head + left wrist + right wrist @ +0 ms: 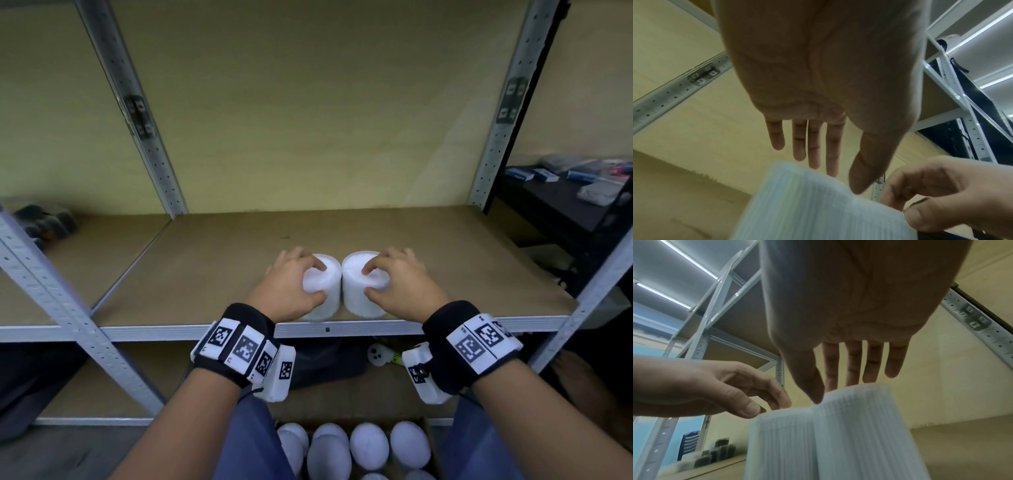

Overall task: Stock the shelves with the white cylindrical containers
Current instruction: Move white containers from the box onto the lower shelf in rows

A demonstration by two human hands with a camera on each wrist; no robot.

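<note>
Two white ribbed cylindrical containers stand upright and touching near the front edge of the brown shelf board (205, 267). My left hand (320, 280) comes down on the left container (327, 303), thumb on its near rim and fingers on its far rim. My right hand (368, 281) grips the top of the right container (356, 265) the same way. The left wrist view shows my left hand (838, 177) over its container (807, 211). In the right wrist view my right hand (838, 391) spans the right container (859, 434), with the left container (781, 447) beside it.
A cardboard box with several more white containers (369, 442) sits on the floor below my arms. Grey perforated uprights (144, 137) (507, 130) frame the bay. Dark items (44, 222) lie on the neighbouring shelf at left. A black table with packets (565, 192) stands at right.
</note>
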